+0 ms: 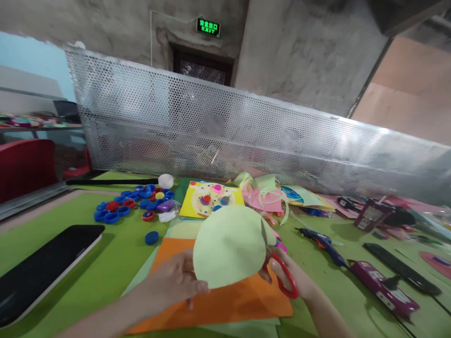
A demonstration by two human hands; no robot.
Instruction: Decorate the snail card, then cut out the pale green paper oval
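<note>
My left hand (178, 277) pinches the lower left edge of a pale green paper disc (229, 244), thumb in front and fingers partly behind it. My right hand (280, 272) grips red-handled scissors (291, 284). Their dark blades (264, 234) lie at the disc's right edge, where a strip of paper sticks out beyond them. Under both hands lies an orange sheet (243, 300) on top of light green sheets (144, 272). Just behind the disc is a yellow card (190, 202) decorated with small coloured pieces.
Blue and red bottle caps (112, 216) cluster at the left, near a black-topped device (45, 267). Paper scraps (264, 197) are heaped behind the disc. To the right lie a glue gun (324, 241), a purple power strip (384, 288) and a drink carton (371, 213). A perforated metal partition (246, 122) borders the table.
</note>
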